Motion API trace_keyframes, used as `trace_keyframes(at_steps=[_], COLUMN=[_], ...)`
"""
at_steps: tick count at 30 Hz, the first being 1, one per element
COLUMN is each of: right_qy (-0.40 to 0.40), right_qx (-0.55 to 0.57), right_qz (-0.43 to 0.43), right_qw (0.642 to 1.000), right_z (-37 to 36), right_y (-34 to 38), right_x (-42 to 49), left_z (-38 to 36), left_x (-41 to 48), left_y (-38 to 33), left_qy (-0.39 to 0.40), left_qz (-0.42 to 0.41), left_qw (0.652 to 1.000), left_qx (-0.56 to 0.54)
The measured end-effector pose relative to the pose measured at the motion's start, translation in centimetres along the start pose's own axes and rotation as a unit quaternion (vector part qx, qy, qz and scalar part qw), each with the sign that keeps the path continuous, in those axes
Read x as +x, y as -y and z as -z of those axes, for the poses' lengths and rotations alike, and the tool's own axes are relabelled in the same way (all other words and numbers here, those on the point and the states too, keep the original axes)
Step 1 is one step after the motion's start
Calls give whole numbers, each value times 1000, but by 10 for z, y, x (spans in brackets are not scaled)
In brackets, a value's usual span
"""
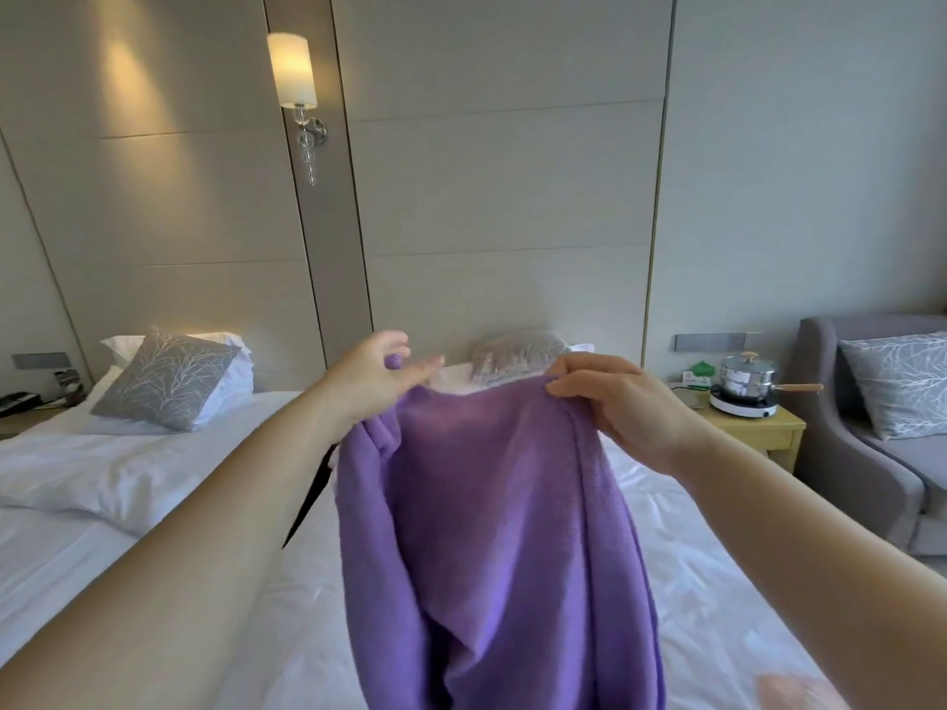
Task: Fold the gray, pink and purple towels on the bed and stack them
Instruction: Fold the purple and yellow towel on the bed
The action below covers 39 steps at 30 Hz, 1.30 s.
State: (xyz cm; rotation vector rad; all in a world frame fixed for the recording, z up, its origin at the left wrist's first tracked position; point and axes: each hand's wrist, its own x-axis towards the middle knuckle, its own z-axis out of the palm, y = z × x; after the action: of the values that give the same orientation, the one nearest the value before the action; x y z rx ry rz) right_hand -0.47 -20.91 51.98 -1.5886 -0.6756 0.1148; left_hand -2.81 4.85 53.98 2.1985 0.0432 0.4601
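Note:
I hold the purple towel (492, 515) up in front of me over the white bed (707, 566); it hangs down in loose folds past the bottom of the view. My left hand (376, 374) pinches its upper left corner, with a bit of purple showing between thumb and fingers. My right hand (610, 402) pinches the upper right edge. A patch of pink (794, 691), blurred, lies on the bed at the lower right, maybe the pink towel. No gray towel is visible.
A second white bed (102, 479) with a gray patterned cushion (164, 379) stands to the left. Behind the towel sits another cushion (517, 358). On the right, a nightstand (758, 427) carries a pot on a hot plate (745, 384), beside a gray sofa (881, 433).

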Motion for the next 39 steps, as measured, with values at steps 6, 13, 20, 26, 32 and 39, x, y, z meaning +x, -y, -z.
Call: trace_keyframes(at_steps=[6,13,20,26,32,39], right_qy=[67,50,55,90,24,-86], right_qx=[19,-48,-169,50,84,-330], right_qz=[-20,-15,-45,38,92,0], right_qw=[997,997,983,994,992,940], right_z=[-12,1,4,21,20,32], right_y=[6,-22,-45,-29,-18,-19], right_x=[-1,-21,-38,-38,-24,-29], left_z=[-54,-63,-47,-34,-43,-41], left_x=[-29,-14,3,3,-4,4], left_y=[-21,-35,-62,-74,-66,-58], left_qy=[294,184,24,69,116,-5], left_qz=[-111,-136,-206,-224,-202,-194], left_qw=[941,970,974,969,969,981], left_qx=[-123,-83,-86,-80,-80,-25])
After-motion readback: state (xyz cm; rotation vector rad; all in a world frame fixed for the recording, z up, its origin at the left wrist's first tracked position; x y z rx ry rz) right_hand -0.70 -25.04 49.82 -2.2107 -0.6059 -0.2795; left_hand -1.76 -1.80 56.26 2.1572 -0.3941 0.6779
